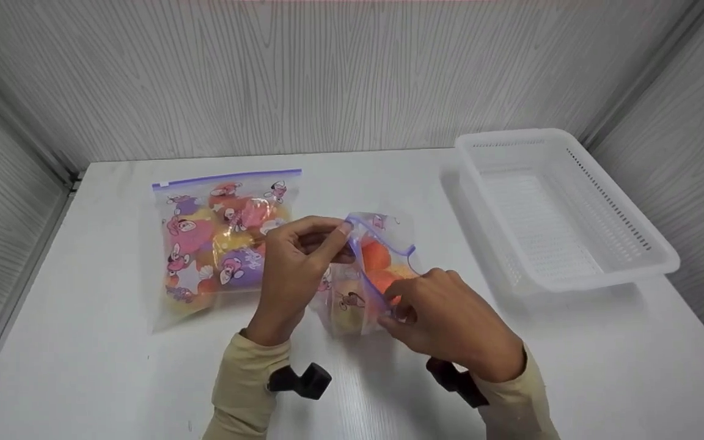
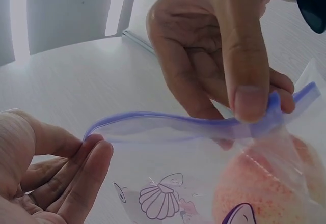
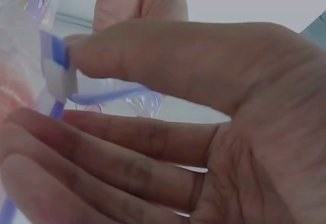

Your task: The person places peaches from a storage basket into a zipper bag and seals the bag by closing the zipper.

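Note:
Between the two hands stands a clear printed zip bag [image 1: 347, 302] with a purple zip strip, its mouth parted. Orange and yellowish round things [image 1: 376, 255] show inside it; one looks pinkish-orange and speckled in the left wrist view. My left hand [image 1: 291, 263] pinches the far end of the strip between thumb and fingertips. At the near end, my right hand [image 1: 453, 315] pinches the strip; in the right wrist view its thumb lies against the whitish slider [image 3: 61, 81]. The bag's lower part is partly hidden behind the right hand.
Left of the hands lies another printed zip bag [image 1: 223, 244], filled with round coloured things, its purple strip closed along the top. A white plastic basket [image 1: 498, 226] stands at the right on the white table [image 1: 83, 354]. Grey wood-grain panels [image 1: 340, 79] wall the table in.

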Demonstrator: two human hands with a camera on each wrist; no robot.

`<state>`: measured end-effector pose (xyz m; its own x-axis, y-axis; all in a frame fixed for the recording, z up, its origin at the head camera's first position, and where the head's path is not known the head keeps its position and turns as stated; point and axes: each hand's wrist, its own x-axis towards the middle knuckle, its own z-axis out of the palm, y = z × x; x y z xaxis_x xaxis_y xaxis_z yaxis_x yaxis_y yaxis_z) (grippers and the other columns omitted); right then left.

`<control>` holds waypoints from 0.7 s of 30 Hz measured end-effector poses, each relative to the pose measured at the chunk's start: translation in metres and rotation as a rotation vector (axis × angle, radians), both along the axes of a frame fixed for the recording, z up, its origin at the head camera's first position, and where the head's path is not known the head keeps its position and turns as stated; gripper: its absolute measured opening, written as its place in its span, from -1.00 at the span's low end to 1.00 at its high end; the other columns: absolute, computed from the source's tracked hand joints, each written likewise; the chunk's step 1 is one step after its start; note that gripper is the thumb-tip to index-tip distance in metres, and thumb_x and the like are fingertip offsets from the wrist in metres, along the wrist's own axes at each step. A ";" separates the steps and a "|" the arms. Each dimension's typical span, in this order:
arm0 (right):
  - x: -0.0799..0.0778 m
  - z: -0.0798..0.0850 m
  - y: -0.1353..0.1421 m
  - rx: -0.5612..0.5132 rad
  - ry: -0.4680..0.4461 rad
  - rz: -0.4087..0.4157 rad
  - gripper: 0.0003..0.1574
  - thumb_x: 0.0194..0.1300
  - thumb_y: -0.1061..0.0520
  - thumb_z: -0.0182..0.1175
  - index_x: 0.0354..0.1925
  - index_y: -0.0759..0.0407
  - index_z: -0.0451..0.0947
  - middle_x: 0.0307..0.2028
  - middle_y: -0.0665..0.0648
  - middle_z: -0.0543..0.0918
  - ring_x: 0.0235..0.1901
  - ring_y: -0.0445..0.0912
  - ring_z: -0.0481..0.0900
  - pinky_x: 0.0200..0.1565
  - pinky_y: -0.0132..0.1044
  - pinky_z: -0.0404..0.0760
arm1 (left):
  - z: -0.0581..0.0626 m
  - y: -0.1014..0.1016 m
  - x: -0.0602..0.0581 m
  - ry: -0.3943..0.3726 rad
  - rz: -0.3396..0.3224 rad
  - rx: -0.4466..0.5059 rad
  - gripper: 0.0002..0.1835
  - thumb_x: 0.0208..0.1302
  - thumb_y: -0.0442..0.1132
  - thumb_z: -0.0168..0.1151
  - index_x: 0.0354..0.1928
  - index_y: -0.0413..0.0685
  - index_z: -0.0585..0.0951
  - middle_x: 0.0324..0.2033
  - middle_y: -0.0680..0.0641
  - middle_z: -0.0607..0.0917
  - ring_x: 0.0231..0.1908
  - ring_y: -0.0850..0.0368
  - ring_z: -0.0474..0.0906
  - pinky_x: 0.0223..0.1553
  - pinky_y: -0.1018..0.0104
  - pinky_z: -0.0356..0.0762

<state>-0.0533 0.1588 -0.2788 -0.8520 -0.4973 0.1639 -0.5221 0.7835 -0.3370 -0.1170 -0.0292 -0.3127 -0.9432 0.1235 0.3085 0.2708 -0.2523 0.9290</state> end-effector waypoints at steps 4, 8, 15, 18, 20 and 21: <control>-0.002 -0.001 0.000 -0.054 0.013 0.003 -0.84 0.00 0.30 0.23 -0.59 0.06 0.60 -0.75 -0.17 0.42 -0.73 -0.36 0.29 -0.69 -0.48 0.34 | -0.001 -0.002 0.000 0.007 0.011 0.011 -0.82 0.22 -0.27 0.29 -0.22 -0.26 0.67 -0.38 -0.22 0.69 -0.41 -0.13 0.67 -0.31 0.08 0.68; -0.004 0.002 0.006 -0.107 0.082 -0.049 -0.83 -0.01 0.33 0.24 -0.52 0.07 0.66 -0.66 -0.18 0.52 -0.66 -0.36 0.40 -0.59 -0.48 0.46 | 0.000 -0.002 0.001 0.030 0.031 0.033 -0.82 0.22 -0.27 0.29 -0.23 -0.27 0.67 -0.38 -0.21 0.69 -0.40 -0.13 0.67 -0.31 0.07 0.68; -0.008 0.008 0.029 -0.194 0.235 -0.157 -0.87 0.08 0.29 0.23 -0.45 0.08 0.64 -0.53 -0.15 0.60 -0.56 -0.40 0.50 -0.48 -0.48 0.55 | 0.001 -0.001 0.000 0.111 0.040 0.106 -0.82 0.22 -0.33 0.28 -0.27 -0.38 0.65 -0.42 -0.26 0.69 -0.42 -0.18 0.67 -0.35 0.03 0.68; -0.013 0.009 0.035 -0.255 0.295 -0.170 -0.88 0.11 0.31 0.20 -0.42 0.13 0.62 -0.48 -0.10 0.60 -0.51 -0.36 0.52 -0.43 -0.49 0.56 | 0.002 -0.001 -0.001 0.116 0.049 0.127 -0.83 0.20 -0.34 0.29 -0.30 -0.38 0.65 -0.45 -0.26 0.70 -0.44 -0.19 0.67 -0.36 0.03 0.68; -0.016 0.009 0.036 -0.292 0.327 -0.165 -0.90 0.15 0.31 0.18 -0.38 0.16 0.61 -0.44 -0.06 0.60 -0.47 -0.33 0.53 -0.40 -0.51 0.57 | 0.002 -0.002 0.000 0.113 0.069 0.134 -0.84 0.18 -0.35 0.31 -0.32 -0.38 0.65 -0.46 -0.26 0.70 -0.45 -0.19 0.68 -0.38 0.03 0.68; -0.017 0.008 0.036 -0.307 0.347 -0.161 -0.91 0.17 0.31 0.18 -0.36 0.18 0.61 -0.42 -0.04 0.60 -0.45 -0.32 0.54 -0.38 -0.51 0.57 | 0.003 -0.002 0.001 0.111 0.080 0.138 -0.85 0.17 -0.35 0.32 -0.34 -0.38 0.65 -0.47 -0.26 0.71 -0.46 -0.20 0.68 -0.39 0.03 0.67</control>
<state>-0.0702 0.1952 -0.2705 -0.7831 -0.2484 0.5701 -0.5252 0.7551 -0.3924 -0.1160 -0.0316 -0.3102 -0.9075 -0.0014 0.4201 0.3942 -0.3483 0.8505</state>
